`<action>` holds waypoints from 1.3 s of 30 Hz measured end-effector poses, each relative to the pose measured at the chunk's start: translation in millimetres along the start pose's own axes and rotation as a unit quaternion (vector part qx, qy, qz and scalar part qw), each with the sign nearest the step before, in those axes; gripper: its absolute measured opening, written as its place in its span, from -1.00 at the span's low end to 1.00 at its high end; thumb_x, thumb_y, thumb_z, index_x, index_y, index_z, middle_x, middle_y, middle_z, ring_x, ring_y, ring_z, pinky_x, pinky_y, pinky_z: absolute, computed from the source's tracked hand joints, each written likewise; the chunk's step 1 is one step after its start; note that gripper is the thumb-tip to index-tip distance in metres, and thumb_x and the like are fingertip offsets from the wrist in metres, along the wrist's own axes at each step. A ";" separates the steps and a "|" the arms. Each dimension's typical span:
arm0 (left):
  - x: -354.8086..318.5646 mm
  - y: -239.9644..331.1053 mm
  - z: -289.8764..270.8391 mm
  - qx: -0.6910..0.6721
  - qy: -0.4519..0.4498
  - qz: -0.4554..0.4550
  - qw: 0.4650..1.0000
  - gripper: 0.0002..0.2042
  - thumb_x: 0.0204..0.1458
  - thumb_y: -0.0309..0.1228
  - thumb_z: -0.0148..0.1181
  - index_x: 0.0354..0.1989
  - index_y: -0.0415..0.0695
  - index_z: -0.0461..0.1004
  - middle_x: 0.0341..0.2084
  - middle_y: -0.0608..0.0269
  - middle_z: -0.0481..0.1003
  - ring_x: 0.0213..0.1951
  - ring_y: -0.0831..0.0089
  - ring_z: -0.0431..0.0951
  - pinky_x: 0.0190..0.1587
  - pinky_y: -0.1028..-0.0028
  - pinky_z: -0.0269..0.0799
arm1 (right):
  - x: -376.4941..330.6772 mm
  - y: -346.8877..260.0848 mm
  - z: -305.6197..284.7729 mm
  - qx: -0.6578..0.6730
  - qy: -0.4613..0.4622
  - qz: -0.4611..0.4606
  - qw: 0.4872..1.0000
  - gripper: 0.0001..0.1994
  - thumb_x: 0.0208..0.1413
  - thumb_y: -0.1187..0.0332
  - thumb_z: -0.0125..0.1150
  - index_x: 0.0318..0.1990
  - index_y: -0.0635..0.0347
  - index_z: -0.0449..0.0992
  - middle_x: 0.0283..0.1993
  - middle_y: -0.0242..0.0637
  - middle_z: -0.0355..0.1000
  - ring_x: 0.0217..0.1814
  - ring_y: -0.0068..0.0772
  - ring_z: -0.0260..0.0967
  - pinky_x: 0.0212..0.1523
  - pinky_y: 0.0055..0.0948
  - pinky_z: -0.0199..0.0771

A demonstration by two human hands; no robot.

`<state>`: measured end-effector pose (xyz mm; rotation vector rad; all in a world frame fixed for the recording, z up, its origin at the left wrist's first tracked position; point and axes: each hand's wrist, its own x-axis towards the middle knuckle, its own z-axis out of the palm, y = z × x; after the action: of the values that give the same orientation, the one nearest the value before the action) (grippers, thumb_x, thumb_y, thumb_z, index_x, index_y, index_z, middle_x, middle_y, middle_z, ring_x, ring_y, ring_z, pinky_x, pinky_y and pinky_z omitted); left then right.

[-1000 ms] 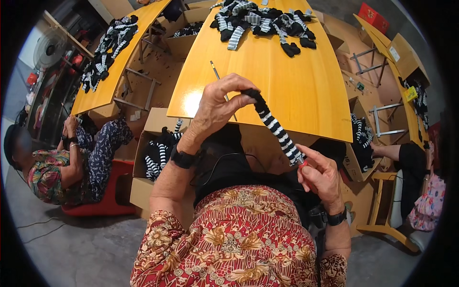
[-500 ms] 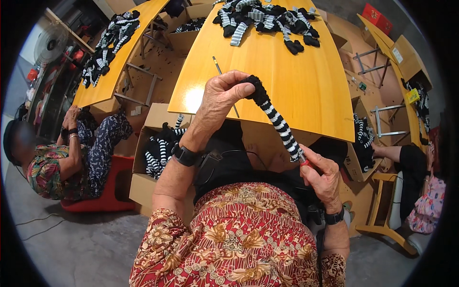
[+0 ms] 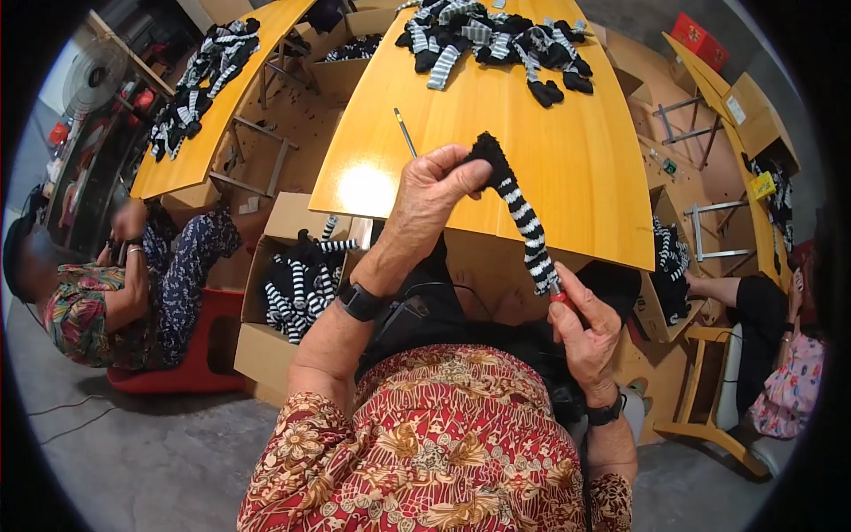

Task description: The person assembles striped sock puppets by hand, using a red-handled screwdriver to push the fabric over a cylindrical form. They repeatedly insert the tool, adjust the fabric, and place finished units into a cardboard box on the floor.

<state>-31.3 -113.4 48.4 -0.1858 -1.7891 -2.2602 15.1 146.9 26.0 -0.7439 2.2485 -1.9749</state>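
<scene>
A fuzzy black-and-white striped sock [image 3: 528, 232] stretches at a slant between my two hands, over the table's front edge. My left hand [image 3: 434, 197] is closed on its black end, thumb pressed against the knit. In my right hand [image 3: 587, 326] is a red-handled tool [image 3: 556, 295] with a metal shaft. That shaft goes into the striped end of the sock, so its tip is hidden. Beyond my left hand, a thin dark rod [image 3: 405, 132] with a yellowish end lies on the yellow table [image 3: 567, 151].
Striped socks [image 3: 496, 40] are heaped at the table's far end. An open carton [image 3: 266, 350] of socks stands to my left, another carton [image 3: 658, 306] to my right. People sit on both sides, one on a red chair [image 3: 186, 368] by another sock-covered table [image 3: 173, 177].
My left hand has shifted a little to the right, and the sock's black end now points more upward. The striped length hangs steeper. My right hand still grips the tool.
</scene>
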 end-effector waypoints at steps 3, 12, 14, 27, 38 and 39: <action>-2.8 -1.2 1.7 -0.038 0.055 0.000 0.998 -0.79 0.12 -0.35 0.25 -0.20 -0.26 0.55 -0.41 0.38 0.55 -0.39 0.64 0.46 -0.26 0.62 0.40 | -0.9 -9.9 -9.2 0.049 -0.046 0.074 0.995 -0.59 0.13 0.52 0.15 0.17 0.23 0.43 -0.36 -0.36 0.47 -0.51 -0.73 0.26 -0.51 -0.72 0.26; -4.2 1.9 3.1 0.176 0.049 0.080 0.980 -0.85 0.11 -0.42 0.25 -0.22 -0.25 0.54 -0.39 0.39 0.54 -0.31 0.65 0.48 -0.18 0.62 0.41 | 4.4 -14.4 -8.7 0.225 -0.067 0.160 0.959 -0.58 0.17 0.46 0.12 0.21 0.19 0.39 -0.48 -0.39 0.40 -0.62 -0.72 0.20 -0.60 -0.70 0.21; -5.9 2.1 4.7 0.126 0.046 0.045 0.990 -0.85 0.11 -0.43 0.25 -0.21 -0.23 0.53 -0.36 0.38 0.53 -0.28 0.62 0.49 -0.11 0.57 0.41 | 0.0 -14.8 0.3 0.150 -0.031 0.140 0.978 -0.58 0.16 0.48 0.12 0.20 0.19 0.40 -0.46 -0.40 0.41 -0.61 -0.72 0.20 -0.59 -0.71 0.22; -7.8 -4.8 18.3 -0.330 0.054 -0.054 0.941 -0.73 0.09 -0.48 0.24 -0.04 -0.11 0.40 -0.17 0.20 0.54 -0.10 0.40 0.53 -0.03 0.36 0.46 | -2.9 -6.0 -1.5 0.175 -0.061 0.134 0.973 -0.60 0.17 0.46 0.09 0.19 0.22 0.41 -0.45 -0.36 0.42 -0.60 -0.72 0.24 -0.61 -0.70 0.23; -9.3 -5.2 28.2 -0.312 0.019 -0.067 0.947 -0.61 0.10 -0.47 0.24 0.11 -0.13 0.35 -0.19 0.28 0.53 -0.11 0.50 0.53 -0.07 0.44 0.48 | 3.4 -2.3 6.0 0.206 -0.035 0.090 0.974 -0.59 0.19 0.42 0.11 0.20 0.24 0.39 -0.50 -0.33 0.42 -0.63 -0.70 0.24 -0.63 -0.72 0.19; -9.5 -5.2 28.4 -0.315 0.017 -0.072 0.946 -0.62 0.10 -0.46 0.24 0.10 -0.14 0.36 -0.19 0.28 0.53 -0.13 0.50 0.54 -0.08 0.45 0.48 | 4.5 -2.2 6.3 0.225 -0.040 0.094 0.969 -0.59 0.19 0.42 0.11 0.20 0.24 0.39 -0.50 -0.32 0.42 -0.63 -0.70 0.24 -0.63 -0.72 0.18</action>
<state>-25.2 -83.7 47.8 -0.1296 -1.0316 -2.8494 14.0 139.2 28.2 -0.5235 1.6565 -2.1920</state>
